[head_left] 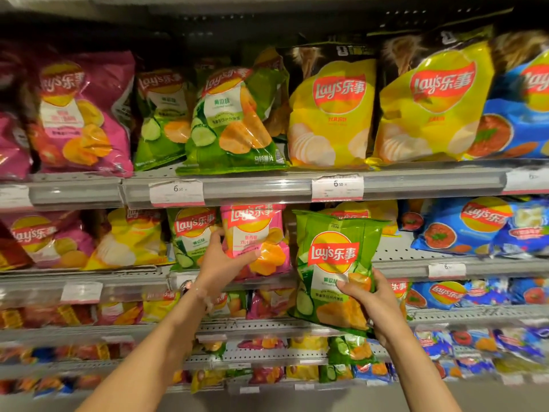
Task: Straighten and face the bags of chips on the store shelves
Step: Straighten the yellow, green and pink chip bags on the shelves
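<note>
My right hand point(370, 295) grips a green chip bag point(334, 263) by its lower right part and holds it upright in front of the second shelf, off the shelf. My left hand point(222, 261) holds a pink chip bag point(255, 236) standing on the second shelf, thumb across its front. Another green bag point(190, 233) stands just left of the pink one. On the top shelf, two green bags point(228, 120) lean crookedly between purple-pink bags point(80, 111) and yellow bags point(329, 111).
The grey shelf rail point(267, 187) with price tags runs above my hands. Blue bags point(463, 224) lie tilted at the right of the second shelf, with bare perforated shelf point(398, 248) beside them. Lower shelves hold several smaller mixed bags.
</note>
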Motion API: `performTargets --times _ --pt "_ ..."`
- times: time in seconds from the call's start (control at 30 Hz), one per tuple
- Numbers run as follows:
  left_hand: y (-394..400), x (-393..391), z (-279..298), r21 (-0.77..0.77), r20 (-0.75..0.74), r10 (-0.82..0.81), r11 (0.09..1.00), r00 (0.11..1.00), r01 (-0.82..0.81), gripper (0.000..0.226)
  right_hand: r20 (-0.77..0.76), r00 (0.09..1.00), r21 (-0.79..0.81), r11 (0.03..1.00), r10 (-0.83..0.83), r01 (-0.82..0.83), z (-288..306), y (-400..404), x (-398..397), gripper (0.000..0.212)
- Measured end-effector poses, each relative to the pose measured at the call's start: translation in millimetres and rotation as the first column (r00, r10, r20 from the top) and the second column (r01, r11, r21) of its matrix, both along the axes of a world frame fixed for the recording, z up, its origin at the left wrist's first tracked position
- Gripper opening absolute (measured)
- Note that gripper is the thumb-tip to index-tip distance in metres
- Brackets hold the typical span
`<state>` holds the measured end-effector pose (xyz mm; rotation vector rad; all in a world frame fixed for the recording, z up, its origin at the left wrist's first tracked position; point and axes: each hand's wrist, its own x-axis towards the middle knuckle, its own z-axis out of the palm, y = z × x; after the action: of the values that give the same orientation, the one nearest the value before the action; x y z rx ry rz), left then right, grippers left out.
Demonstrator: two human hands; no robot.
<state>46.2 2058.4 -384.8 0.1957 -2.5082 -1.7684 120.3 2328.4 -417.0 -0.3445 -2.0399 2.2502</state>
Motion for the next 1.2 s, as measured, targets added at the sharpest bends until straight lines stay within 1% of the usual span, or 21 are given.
performTargets --times 0.03,0.07,0.17,0.2,0.3,0.33,0.4,0.47,0.5,0.63,0.73,0.83,0.87,0.93,1.0,1.03,1.07,1.1,1.13,1.17,1.2 --pt "-7 8 -1 0.022 -0.002 0.012 1.000 1.000 -0.012 0.082 0.005 1.000 0.027 0.999 0.020 -0.020 6 -2 1 0.103" --pt "-13 17 0 0.040 -0.003 0.025 0.999 1.000 -0.025 0.084 0.006 0.999 0.057 0.997 0.046 -0.046 8 -2 -2 0.110" --pt "-36 39 -1 0.092 0.015 0.032 0.995 0.999 -0.033 0.102 -0.010 0.998 0.082 0.994 0.070 -0.068 14 -5 -8 0.099" --pt "-44 46 -2 0.099 0.021 0.031 0.994 0.999 -0.033 0.103 -0.015 0.997 0.092 0.993 0.075 -0.073 13 -5 -12 0.099" --pt "-63 65 -5 0.113 0.035 0.007 0.994 0.999 -0.011 0.076 -0.014 0.996 0.112 0.990 0.088 -0.086 19 -21 -22 0.095" --pt "-68 71 -3 0.117 0.041 0.000 0.993 0.999 -0.005 0.073 -0.015 0.995 0.112 0.989 0.099 -0.096 18 -29 -29 0.091" --pt "-79 79 -3 0.116 0.046 -0.010 0.993 0.999 0.004 0.083 -0.043 0.993 0.097 0.990 0.108 -0.103 20 -49 -40 0.084" --pt "-91 85 0 0.093 0.045 0.000 0.996 0.999 -0.004 0.095 -0.067 0.994 0.104 0.991 0.090 -0.082 22 -69 -54 0.096" --pt "-96 85 1 0.097 0.044 0.001 0.995 0.999 -0.006 0.098 -0.069 0.994 0.115 0.990 0.088 -0.080 23 -76 -62 0.097" --pt "-110 85 7 0.116 0.051 -0.015 0.993 0.999 0.009 0.090 -0.046 0.997 0.171 0.984 0.055 -0.047 25 -95 -95 0.078" --pt "-120 80 8 0.121 0.066 -0.022 0.993 0.998 0.014 0.081 -0.042 0.999 0.204 0.979 0.035 -0.025 18 -99 -115 0.048" --pt "-131 74 4 0.115 0.037 -0.045 0.993 0.998 0.040 0.062 -0.023 1.000 0.229 0.973 0.015 -0.010 20 -106 -122 0.049" --pt "-134 72 4 0.102 0.021 -0.052 0.994 0.998 0.049 0.058 -0.020 1.000 0.260 0.966 0.012 -0.007 16 -107 -125 0.045" --pt "-139 68 1 0.079 -0.025 -0.077 0.994 0.997 0.079 0.056 -0.002 1.000 0.331 0.944 0.014 -0.013 12 -109 -128 0.038" --pt "-142 64 -1 0.091 -0.049 -0.111 0.989 0.993 0.115 0.062 0.006 1.000 0.390 0.921 -0.007 0.004 12 -111 -126 0.039" --pt "-145 61 -3 0.106 -0.053 -0.122 0.986 0.991 0.127 0.064 -0.012 0.999 0.430 0.902 -0.039 0.040 14 -114 -121 0.043" --pt "-147 58 -5 0.117 -0.060 -0.130 0.984 0.990 0.136 0.063 -0.065 0.994 0.474 0.874 -0.089 0.109 14 -117 -116 0.051" --pt "-150 56 -6 0.128 -0.067 -0.139 0.981 0.988 0.147 0.062 -0.135 0.978 0.510 0.836 -0.156 0.204 15 -125 -106 0.059" --pt "-152 54 -7 0.141 -0.070 -0.148 0.978 0.987 0.157 0.060 -0.230 0.949 0.522 0.795 -0.217 0.309 15 -134 -94 0.061" --pt "-153 53 -7 0.154 -0.069 -0.157 0.974 0.985 0.166 0.060 -0.335 0.910 0.501 0.771 -0.246 0.393 18 -147 -77 0.058" --pt "-155 52 -7 0.163 -0.063 -0.165 0.971 0.984 0.174 0.060 -0.414 0.882 0.475 0.774 -0.224 0.419 17 -162 -62 0.054"
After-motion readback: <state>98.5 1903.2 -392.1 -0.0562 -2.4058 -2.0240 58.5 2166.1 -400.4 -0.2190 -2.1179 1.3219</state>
